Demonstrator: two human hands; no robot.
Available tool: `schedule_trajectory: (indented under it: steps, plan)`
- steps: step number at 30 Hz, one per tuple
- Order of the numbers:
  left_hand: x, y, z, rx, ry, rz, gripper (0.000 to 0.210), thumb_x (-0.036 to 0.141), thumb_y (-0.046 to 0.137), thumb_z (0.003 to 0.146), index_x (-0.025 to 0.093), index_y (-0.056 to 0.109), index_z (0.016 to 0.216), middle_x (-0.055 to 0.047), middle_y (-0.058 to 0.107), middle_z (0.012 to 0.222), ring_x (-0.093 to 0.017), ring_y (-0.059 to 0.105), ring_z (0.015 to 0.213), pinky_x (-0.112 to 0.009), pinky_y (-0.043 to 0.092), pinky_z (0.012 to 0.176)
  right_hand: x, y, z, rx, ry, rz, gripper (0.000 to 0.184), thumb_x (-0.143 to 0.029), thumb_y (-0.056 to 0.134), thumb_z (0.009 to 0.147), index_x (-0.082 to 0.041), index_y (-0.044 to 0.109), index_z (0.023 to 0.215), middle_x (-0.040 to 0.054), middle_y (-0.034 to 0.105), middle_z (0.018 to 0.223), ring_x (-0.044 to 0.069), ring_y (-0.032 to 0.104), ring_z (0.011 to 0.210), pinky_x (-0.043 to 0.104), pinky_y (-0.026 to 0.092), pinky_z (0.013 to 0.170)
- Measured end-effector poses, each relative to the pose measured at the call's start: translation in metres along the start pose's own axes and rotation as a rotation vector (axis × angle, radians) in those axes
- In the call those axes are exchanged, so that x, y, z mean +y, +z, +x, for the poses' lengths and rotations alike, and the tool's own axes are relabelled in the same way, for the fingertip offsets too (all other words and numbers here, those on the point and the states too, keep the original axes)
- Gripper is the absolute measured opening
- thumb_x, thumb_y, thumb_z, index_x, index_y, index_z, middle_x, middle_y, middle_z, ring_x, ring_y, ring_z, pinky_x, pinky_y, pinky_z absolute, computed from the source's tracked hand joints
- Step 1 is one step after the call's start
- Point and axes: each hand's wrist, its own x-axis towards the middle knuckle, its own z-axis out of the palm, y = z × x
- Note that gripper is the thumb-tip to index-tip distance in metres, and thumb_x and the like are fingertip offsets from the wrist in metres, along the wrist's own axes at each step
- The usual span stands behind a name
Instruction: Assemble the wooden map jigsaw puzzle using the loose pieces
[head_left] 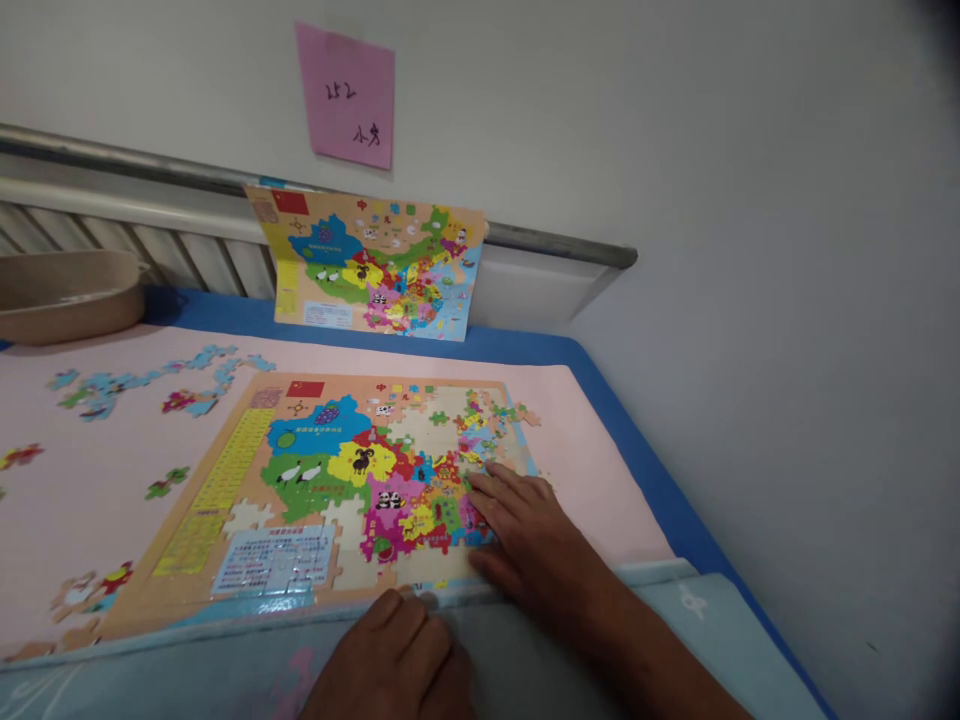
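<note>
A partly filled map jigsaw puzzle [360,460] lies on the pink surface, with bare patches at its upper right and along its lower part. My right hand [525,535] is over the puzzle's right side; its fingers are stretched out onto the pieces there and the thumb is apart. Close to the near edge, my left hand [394,655] is curled with the knuckles up, and what its fingers hold, if anything, is hidden. Near the upper right of the board sit loose green pieces [517,412] and an orange piece [530,417], partly over the edge.
A printed map sheet [375,265] leans against a metal rail [555,243] at the back. Loose blue pieces [112,388] and a dark green piece cluster [168,483] lie left of the board. A beige basket [67,315] stands at far left. A pink note [349,95] hangs on the wall.
</note>
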Motion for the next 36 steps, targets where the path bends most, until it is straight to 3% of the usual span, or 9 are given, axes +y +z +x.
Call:
schedule_trajectory:
  steps: [29, 36]
  plan:
    - [0.0004, -0.0028, 0.0038, 0.003, -0.017, -0.015, 0.024, 0.008, 0.053, 0.09, 0.02, 0.059, 0.07, 0.001, 0.052, 0.065, -0.019, 0.046, 0.064, -0.036, 0.036, 0.062, 0.0019, 0.0009, 0.0002, 0.063, -0.06, -0.038, 0.053, -0.03, 0.075, 0.092, -0.016, 0.062, 0.141, 0.015, 0.052, 0.158, 0.037, 0.041, 0.149, 0.06, 0.041, 0.116]
    - [0.0015, -0.0018, 0.004, 0.006, -0.026, -0.007, 0.025, 0.01, 0.052, 0.091, 0.02, 0.059, 0.069, 0.0, 0.052, 0.065, -0.019, 0.046, 0.066, -0.036, 0.037, 0.064, -0.0016, 0.0001, 0.0024, 0.025, -0.05, -0.04, 0.061, -0.035, 0.08, 0.089, -0.018, 0.06, 0.145, 0.0154, 0.046, 0.162, 0.038, 0.035, 0.153, 0.063, 0.038, 0.118]
